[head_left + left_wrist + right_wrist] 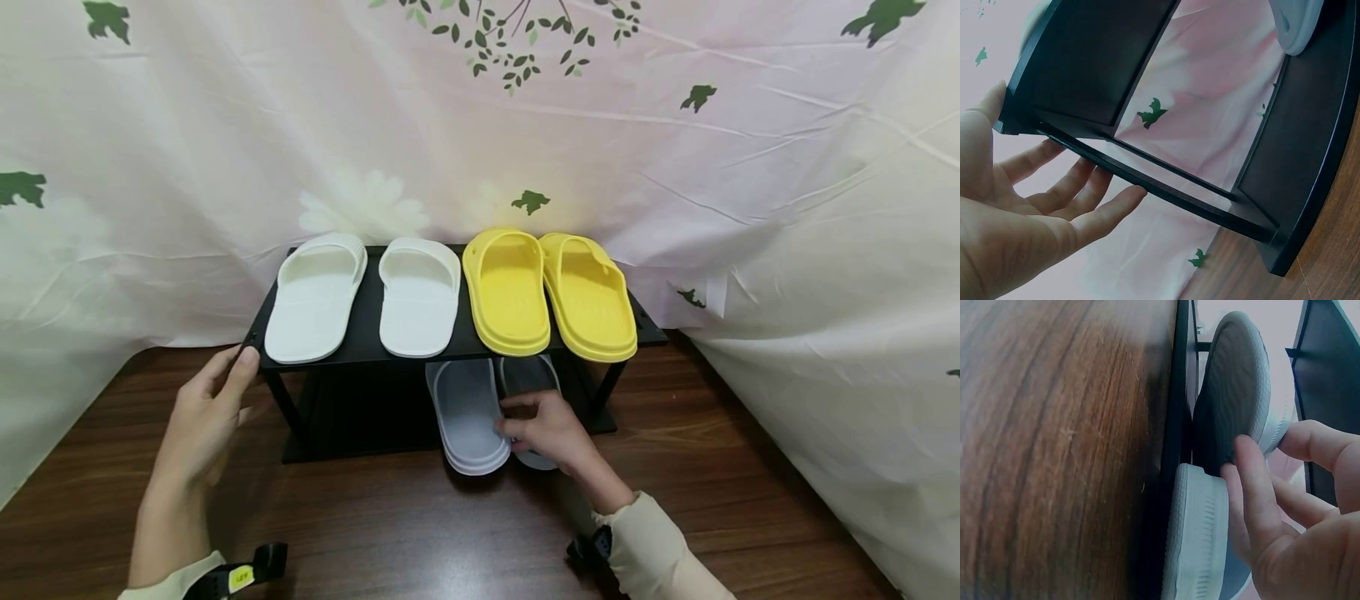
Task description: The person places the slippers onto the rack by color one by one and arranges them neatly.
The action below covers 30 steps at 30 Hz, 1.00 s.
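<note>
A black two-tier shoe rack (370, 350) stands on the wooden floor. My left hand (206, 417) grips the near left corner of its top shelf, thumb on top; in the left wrist view the fingers (1100, 215) reach behind the thin side post. On the lower tier are two grey slippers, their heels toward me. My right hand (543, 429) pinches the left grey slipper (471, 417) by its right side near the heel. The right wrist view shows this slipper tilted, its ribbed sole (1235, 381) exposed. Beside it, the right grey slipper (536, 460) is partly hidden by the hand.
On the top shelf are a pair of white slippers (420, 312) at left and a pair of yellow slippers (517, 308) at right. A pale curtain (300, 150) with green leaf prints hangs close behind and along both sides. Brown floor (420, 533) lies in front.
</note>
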Tool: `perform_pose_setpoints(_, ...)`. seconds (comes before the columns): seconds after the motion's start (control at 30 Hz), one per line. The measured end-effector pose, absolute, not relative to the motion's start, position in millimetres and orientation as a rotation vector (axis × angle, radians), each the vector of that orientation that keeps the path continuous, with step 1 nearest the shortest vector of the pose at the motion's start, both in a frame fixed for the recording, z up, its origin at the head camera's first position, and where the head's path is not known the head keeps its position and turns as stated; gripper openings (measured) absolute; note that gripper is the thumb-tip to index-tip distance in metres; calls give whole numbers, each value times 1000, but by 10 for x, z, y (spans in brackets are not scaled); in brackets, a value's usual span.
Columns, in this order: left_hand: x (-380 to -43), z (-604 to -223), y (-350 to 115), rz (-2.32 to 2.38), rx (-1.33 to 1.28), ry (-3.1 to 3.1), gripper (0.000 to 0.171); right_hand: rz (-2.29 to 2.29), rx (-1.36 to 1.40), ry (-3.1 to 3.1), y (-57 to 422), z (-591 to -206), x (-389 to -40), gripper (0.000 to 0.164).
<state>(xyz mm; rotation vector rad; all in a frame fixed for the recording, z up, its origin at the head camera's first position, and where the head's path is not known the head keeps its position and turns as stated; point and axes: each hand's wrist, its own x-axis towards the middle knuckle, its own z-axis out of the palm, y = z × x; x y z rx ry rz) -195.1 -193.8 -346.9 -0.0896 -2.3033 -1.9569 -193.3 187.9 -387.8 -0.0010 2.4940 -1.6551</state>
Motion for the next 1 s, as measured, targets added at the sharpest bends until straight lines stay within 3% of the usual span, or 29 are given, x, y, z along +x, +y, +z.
perform_pose_setpoints(0.23, -1954, -3469, -1913, -1928, -97, -2289, 54, -1425, -4, 2729, 1852, -3874, -1936, 27)
perform_pose_setpoints(1.0, -1955, -3483, -1911, -1948, -102, -2277, 54, -1160, -75, 2941, 1796, -3899, -1950, 22)
